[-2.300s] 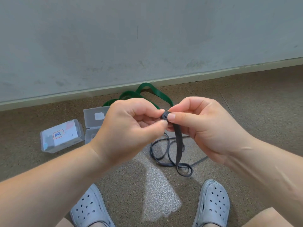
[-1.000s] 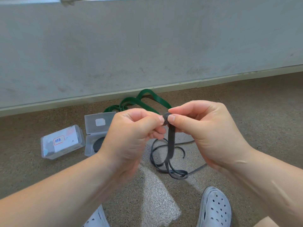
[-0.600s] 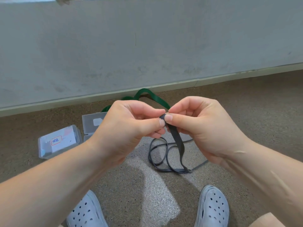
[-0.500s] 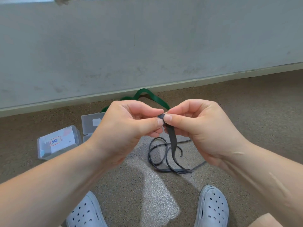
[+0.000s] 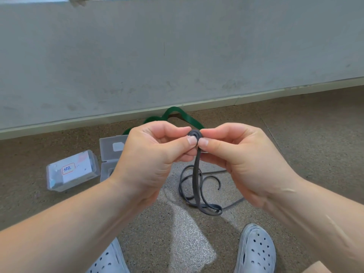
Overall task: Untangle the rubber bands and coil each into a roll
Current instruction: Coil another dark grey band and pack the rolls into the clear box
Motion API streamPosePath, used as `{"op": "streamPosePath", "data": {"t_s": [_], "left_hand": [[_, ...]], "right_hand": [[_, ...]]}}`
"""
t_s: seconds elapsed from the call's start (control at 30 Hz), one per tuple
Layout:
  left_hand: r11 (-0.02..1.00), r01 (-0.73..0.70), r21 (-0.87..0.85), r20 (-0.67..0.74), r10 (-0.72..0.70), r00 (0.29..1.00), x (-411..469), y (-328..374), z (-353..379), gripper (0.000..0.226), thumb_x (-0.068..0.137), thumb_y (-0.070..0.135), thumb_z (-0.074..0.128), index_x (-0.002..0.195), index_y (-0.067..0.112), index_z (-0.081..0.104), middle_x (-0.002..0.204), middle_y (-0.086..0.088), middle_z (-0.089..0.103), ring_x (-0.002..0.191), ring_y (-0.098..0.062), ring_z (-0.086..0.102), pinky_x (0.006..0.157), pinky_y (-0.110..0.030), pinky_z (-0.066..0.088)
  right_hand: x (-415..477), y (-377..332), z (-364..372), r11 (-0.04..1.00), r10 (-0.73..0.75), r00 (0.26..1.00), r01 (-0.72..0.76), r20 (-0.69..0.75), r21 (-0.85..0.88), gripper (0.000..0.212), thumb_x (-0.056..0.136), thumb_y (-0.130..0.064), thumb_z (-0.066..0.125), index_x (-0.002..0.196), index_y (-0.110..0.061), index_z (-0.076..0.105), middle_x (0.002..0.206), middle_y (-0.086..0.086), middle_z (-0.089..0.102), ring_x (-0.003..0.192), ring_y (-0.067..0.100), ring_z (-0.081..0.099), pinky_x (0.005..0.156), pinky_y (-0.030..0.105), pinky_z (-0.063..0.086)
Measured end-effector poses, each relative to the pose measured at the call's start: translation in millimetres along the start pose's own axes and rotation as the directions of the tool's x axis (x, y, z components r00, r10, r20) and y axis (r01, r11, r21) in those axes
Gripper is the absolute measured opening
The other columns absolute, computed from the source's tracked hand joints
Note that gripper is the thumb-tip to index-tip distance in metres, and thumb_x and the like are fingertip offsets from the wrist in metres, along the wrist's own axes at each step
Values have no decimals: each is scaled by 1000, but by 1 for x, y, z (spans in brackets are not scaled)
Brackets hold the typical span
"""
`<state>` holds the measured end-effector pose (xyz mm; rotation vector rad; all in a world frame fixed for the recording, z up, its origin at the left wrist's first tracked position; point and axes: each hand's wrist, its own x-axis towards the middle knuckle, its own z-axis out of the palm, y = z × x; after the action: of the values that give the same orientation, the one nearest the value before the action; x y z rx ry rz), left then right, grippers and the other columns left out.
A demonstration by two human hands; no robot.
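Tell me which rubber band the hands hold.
The dark grey band, pinched by the left hand and right hand, its end coiled. The green band lies untouched behind.

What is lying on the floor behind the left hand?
A green band loops out above the left hand, which pinches the grey band, and a clear box peeks out beside it. The hand covers the rest of both, so the box's contents cannot be seen.

Soft, even light. Below the fingers point(image 5: 192, 139) a bright patch falls on the floor point(image 5: 189, 243) between darker shadows. Focus is sharp; the skirting point(image 5: 295, 92) bows towards the edges.
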<state>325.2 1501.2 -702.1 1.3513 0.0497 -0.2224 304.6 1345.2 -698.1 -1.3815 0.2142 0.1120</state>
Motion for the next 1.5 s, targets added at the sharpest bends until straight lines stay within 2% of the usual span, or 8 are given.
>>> {"op": "streamPosePath", "data": {"t_s": [0.4,0.53,0.7,0.97,1.13,1.23,1.37,1.5], "left_hand": [[988,-12,153,55,3,998,2,4,-5,19,64,-9,84,71,3,71,68,-15,71,63,-22,64,58,-25,53],[991,93,97,69,-100,993,2,12,-5,11,61,-3,77,65,3,68,69,-22,70,62,-23,70,58,-25,58],[988,156,18,42,-156,987,4,15,-5,13,73,-6,76,72,1,64,72,-18,71,60,-21,71,56,-23,58],[976,159,-152,7,-159,987,2,11,-2,17,60,6,73,74,0,65,68,-14,72,57,-18,70,57,-22,59],[972,150,-182,-35,-159,987,0,4,1,17,60,8,74,74,2,66,71,-13,71,60,-17,68,60,-22,59],[974,129,-186,-52,-141,989,-3,0,4,14,61,10,76,71,6,67,69,-10,69,60,-14,65,57,-20,55],[986,118,-116,-18,-121,992,-3,-1,4,13,76,0,77,68,6,68,67,-12,67,59,-17,63,55,-22,53],[994,89,65,56,-92,994,5,7,-4,8,66,7,74,59,8,70,68,-13,67,62,-21,63,53,-25,52]], "right_hand": [[-2,6,0,998,-5,1000,3,-30,-65,11,83,2,72,90,-5,76,92,20,76,83,29,70,87,51,58],[-1,3,0,997,-25,1000,25,3,-74,13,82,5,72,84,-7,76,88,18,77,80,25,71,81,41,59],[1,-4,-1,999,-12,999,14,40,-44,10,82,6,70,86,-1,74,90,25,75,78,30,72,82,46,61],[2,-6,0,998,-5,1000,4,-9,-70,5,81,6,72,82,2,74,84,24,75,73,28,72,75,44,62],[-3,-3,2,994,-20,1000,17,-20,-106,5,79,2,76,84,1,75,86,21,76,87,38,74,83,52,61],[-6,1,5,991,-79,996,74,-42,-114,13,72,1,81,83,1,75,82,19,76,80,31,75,78,43,63],[-5,2,6,981,-158,985,148,-68,-126,13,72,6,81,81,5,72,75,14,76,70,20,75,68,29,60],[0,-3,-1,962,-164,985,148,-54,-231,11,73,4,81,81,0,74,77,18,75,71,26,71,72,38,60]]}}
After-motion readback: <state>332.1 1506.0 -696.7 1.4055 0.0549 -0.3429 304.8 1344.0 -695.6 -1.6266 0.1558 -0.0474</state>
